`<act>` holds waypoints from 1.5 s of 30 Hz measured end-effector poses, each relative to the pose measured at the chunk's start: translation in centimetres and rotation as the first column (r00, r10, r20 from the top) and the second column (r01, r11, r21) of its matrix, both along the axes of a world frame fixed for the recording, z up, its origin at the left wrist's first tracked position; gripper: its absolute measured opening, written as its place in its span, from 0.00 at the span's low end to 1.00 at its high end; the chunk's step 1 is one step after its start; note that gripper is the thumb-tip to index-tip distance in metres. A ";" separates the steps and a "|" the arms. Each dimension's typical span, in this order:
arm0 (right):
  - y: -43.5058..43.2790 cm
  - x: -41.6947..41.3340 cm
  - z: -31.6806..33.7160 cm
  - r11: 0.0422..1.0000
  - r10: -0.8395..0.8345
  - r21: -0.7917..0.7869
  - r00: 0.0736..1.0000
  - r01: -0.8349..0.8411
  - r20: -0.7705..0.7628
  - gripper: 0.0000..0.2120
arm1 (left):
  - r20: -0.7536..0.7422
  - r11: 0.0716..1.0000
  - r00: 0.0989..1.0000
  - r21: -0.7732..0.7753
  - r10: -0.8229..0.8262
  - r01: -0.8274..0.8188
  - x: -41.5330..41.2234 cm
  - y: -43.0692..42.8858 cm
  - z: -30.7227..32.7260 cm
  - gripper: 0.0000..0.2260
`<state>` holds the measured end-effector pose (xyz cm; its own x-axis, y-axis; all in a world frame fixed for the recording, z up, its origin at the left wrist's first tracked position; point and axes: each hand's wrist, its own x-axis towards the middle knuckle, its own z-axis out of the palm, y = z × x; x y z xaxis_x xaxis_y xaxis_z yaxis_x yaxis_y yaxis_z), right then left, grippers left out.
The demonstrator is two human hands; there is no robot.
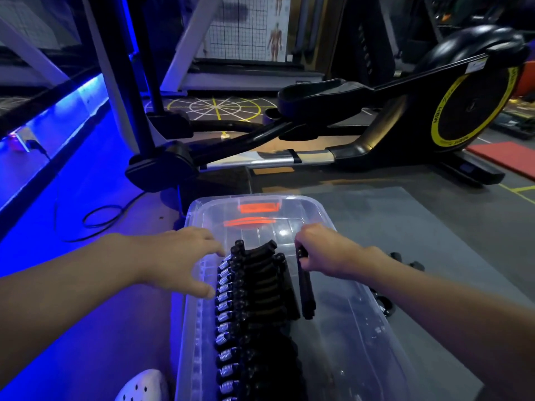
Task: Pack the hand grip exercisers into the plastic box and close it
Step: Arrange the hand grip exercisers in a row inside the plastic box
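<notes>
The clear plastic box point(376, 328) sits open on the grey floor mat point(434, 221), lid off, with orange latch pieces point(254, 209) glowing at its far end. Down its left side runs a tight row of hand grip exercisers point(246, 314), black handles stacked one against the next, silver coil springs point(224, 299) facing the left wall. The row stretches from the middle of the box right down to the near edge of view.

The right hand point(327, 250) is over the box, and its grip is closed around the top end of one more exerciser point(305, 285), fingers curled tight on the black handle. That piece hangs nearly upright just to the right of the packed row, its lower end down near the box floor, close beside the last handle in the stack but seemingly apart from it.

The left hand point(179, 259) hovers over the left rim, grip wide and holding nothing, fingers spread, the thumb tip close to the springs.

Outside the box, on the mat to the right, a few loose exercisers point(405, 263) lie partly hidden behind the right forearm. A black and yellow elliptical trainer point(405, 120) stands beyond the mat, blue light washes the floor on the left, and a white perforated clog point(142, 386) peeks in at the bottom.
</notes>
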<state>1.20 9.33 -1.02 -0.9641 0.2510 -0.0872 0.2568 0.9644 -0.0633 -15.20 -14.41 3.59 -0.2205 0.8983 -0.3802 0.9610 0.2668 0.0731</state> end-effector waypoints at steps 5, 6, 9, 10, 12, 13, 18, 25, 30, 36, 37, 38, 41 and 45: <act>0.1 -1.8 -1.9 0.993 -0.094 -0.062 0.995 0.096 0.042 0.07 | 0.119 0.997 0.992 0.057 0.037 -0.044 -1.0 -1.3 -0.6 0.36; 0.1 -2.1 -2.3 0.991 -0.105 -0.073 0.993 0.108 0.048 0.06 | 0.136 0.997 0.990 0.060 0.046 -0.055 -1.1 -1.5 -0.7 0.36; 0.3 -2.9 -3.4 0.987 -0.143 -0.070 0.987 0.147 0.067 0.05 | 0.180 0.995 0.982 0.064 0.063 -0.076 -1.3 -1.8 -1.3 0.35; 0.4 -3.2 -3.6 0.985 -0.152 -0.069 0.986 0.157 0.069 0.04 | 0.190 0.995 0.980 0.068 0.065 -0.079 -1.3 -1.9 -1.4 0.34; 0.6 -3.7 -4.0 0.983 -0.169 -0.061 0.983 0.174 0.074 0.04 | 0.203 0.994 0.977 0.075 0.063 -0.080 -1.3 -1.9 -1.6 0.34; 0.6 -3.9 -4.1 0.982 -0.177 -0.057 0.981 0.182 0.080 0.05 | 0.208 0.994 0.976 0.081 0.061 -0.079 -1.3 -1.9 -1.6 0.33; 0.8 -5.1 -4.0 0.976 -0.208 -0.049 0.971 0.214 0.118 0.05 | 0.217 0.992 0.974 0.095 0.057 -0.079 -1.3 -1.9 -1.8 0.32; 0.8 -4.4 -6.5 0.942 -0.290 -0.180 0.957 0.284 -0.004 0.11 | 0.228 0.991 0.972 0.103 0.060 -0.085 -1.9 -1.9 -2.4 0.34; -0.1 -4.0 -6.4 0.926 -0.301 -0.222 0.952 0.304 0.050 0.28 | 0.233 0.989 0.970 0.113 0.062 -0.091 -2.0 -1.9 -2.6 0.34; -0.3 -3.0 -6.0 0.956 -0.150 -0.219 0.966 0.197 0.212 0.49 | 0.247 0.989 0.967 0.113 0.067 -0.097 -2.0 -1.9 -2.4 0.34; -0.3 -3.0 -6.0 0.956 -0.135 -0.225 0.965 0.186 0.225 0.52 | 0.247 0.989 0.967 0.112 0.068 -0.098 -1.9 -1.9 -2.4 0.33; -0.2 -2.9 -6.1 0.956 -0.124 -0.231 0.964 0.179 0.234 0.54 | 0.246 0.989 0.967 0.113 0.068 -0.099 -1.9 -1.9 -2.4 0.34; -0.2 -2.7 -6.4 0.966 -0.095 -0.210 0.965 0.149 0.244 0.55 | 0.247 0.989 0.966 0.105 0.074 -0.102 -1.9 -1.9 -2.4 0.34; -0.3 -2.4 -6.5 0.968 -0.089 -0.218 0.980 0.127 0.177 0.55 | 0.241 0.991 0.968 0.094 0.073 -0.098 -1.9 -1.8 -2.2 0.34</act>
